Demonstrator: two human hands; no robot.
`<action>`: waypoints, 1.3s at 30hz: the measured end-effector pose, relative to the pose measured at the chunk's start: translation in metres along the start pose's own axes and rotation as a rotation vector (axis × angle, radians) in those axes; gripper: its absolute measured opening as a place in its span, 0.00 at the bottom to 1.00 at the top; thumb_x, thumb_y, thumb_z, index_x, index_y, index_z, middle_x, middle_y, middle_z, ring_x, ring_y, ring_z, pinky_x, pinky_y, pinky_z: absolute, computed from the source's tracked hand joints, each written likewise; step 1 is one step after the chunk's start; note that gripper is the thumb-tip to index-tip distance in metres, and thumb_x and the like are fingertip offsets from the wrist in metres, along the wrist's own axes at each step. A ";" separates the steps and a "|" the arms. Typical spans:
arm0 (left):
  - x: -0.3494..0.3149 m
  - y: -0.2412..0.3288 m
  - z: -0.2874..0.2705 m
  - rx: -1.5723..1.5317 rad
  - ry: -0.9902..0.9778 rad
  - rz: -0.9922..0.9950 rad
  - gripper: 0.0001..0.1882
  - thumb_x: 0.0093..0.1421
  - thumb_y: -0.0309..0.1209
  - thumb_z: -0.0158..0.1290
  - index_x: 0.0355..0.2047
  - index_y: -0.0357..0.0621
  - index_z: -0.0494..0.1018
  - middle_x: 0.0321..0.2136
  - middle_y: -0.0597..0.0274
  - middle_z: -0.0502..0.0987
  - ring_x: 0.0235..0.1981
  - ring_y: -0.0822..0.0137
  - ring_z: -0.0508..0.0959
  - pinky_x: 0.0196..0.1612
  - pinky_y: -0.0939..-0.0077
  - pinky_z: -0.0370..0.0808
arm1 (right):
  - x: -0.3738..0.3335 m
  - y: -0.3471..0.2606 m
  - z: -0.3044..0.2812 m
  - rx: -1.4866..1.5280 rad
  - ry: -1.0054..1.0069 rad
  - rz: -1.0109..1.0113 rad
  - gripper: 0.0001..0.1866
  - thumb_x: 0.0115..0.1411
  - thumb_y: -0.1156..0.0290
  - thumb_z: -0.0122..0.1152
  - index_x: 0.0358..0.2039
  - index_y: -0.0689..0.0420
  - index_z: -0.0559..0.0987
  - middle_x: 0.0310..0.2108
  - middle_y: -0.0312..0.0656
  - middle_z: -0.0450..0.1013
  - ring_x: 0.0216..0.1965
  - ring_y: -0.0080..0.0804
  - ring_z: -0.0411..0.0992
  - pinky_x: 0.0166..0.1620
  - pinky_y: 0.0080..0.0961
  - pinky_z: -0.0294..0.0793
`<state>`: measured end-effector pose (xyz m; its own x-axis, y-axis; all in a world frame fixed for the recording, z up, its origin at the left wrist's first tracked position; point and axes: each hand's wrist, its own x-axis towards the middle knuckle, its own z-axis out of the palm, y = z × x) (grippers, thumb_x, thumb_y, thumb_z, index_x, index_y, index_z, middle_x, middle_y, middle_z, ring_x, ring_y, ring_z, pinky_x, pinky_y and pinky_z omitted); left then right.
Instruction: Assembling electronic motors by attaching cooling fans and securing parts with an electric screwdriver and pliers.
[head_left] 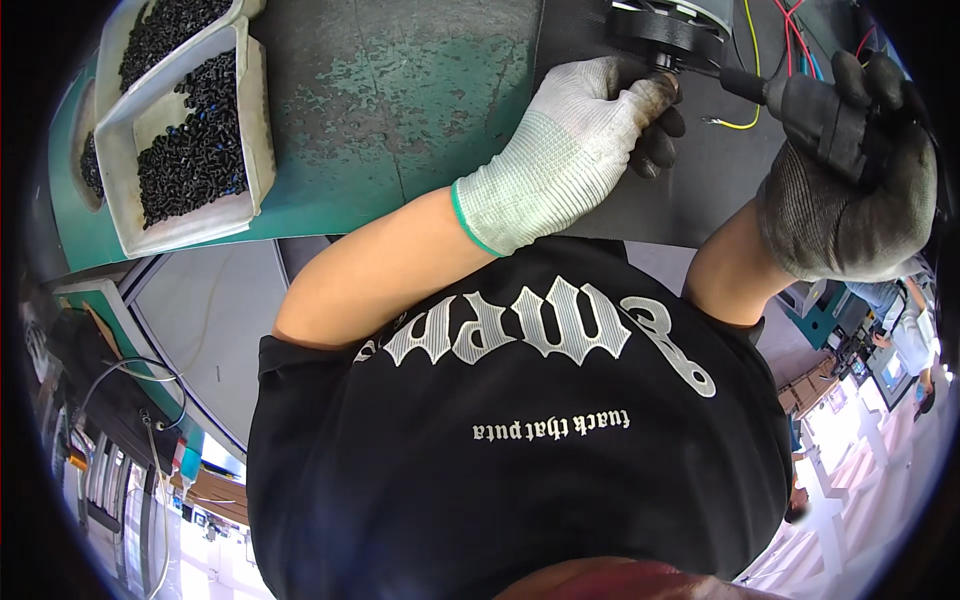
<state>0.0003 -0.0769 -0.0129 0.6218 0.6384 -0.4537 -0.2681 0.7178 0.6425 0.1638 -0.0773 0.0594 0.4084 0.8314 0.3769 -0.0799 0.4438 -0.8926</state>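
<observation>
My left hand point(575, 150), in a pale knit glove with a green cuff and dark fingertips, is closed at the short stub under a black round motor-like part point(665, 35). Thumb and fingers pinch there, and what lies between the fingertips is mostly hidden. The part has a silvery upper housing and is cut off by the top edge of the view. My right hand point(855, 205), in a dark grey glove, is wrapped round a black power screwdriver point(810, 110). Its narrow front end points left, close to the stub and my left fingertips; contact cannot be made out.
Two white bins point(258, 120) of small black screw-like pieces stand at the left on the worn green table point(400, 110). A dark mat point(700, 190) lies under my hands. Yellow point(752, 50), red and blue wires trail behind the screwdriver. Another person point(905, 335) is far off at the right.
</observation>
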 end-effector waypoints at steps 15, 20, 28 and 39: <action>0.000 0.006 -0.006 0.056 -0.040 0.003 0.16 0.67 0.38 0.49 0.40 0.34 0.71 0.30 0.60 0.77 0.24 0.76 0.74 0.30 0.80 0.73 | -0.004 0.015 -0.009 -0.105 0.019 0.016 0.13 0.63 0.73 0.50 0.41 0.71 0.74 0.38 0.54 0.74 0.43 0.45 0.73 0.49 0.42 0.76; -0.003 0.006 -0.001 0.042 -0.024 0.035 0.16 0.67 0.38 0.49 0.39 0.35 0.72 0.30 0.60 0.77 0.24 0.76 0.74 0.30 0.80 0.73 | -0.004 0.012 0.003 -0.106 0.007 -0.072 0.13 0.63 0.73 0.49 0.41 0.72 0.73 0.38 0.55 0.74 0.44 0.46 0.74 0.49 0.43 0.76; -0.006 0.008 0.005 0.197 0.098 0.091 0.14 0.65 0.36 0.51 0.35 0.35 0.73 0.25 0.57 0.77 0.23 0.70 0.78 0.29 0.76 0.76 | 0.003 -0.013 0.017 0.022 0.192 -0.154 0.21 0.61 0.62 0.52 0.42 0.71 0.77 0.43 0.53 0.75 0.44 0.44 0.75 0.53 0.40 0.75; -0.003 0.007 0.002 1.065 0.334 0.529 0.16 0.57 0.38 0.58 0.31 0.35 0.74 0.27 0.51 0.80 0.30 0.56 0.82 0.36 0.64 0.77 | 0.040 -0.022 -0.119 -0.758 0.418 -0.520 0.22 0.56 0.71 0.58 0.49 0.66 0.68 0.39 0.59 0.72 0.34 0.45 0.75 0.33 0.32 0.79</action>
<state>-0.0024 -0.0741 -0.0058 0.3589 0.9331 -0.0201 0.4008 -0.1347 0.9062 0.2895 -0.0937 0.0643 0.5254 0.3469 0.7769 0.7385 0.2675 -0.6189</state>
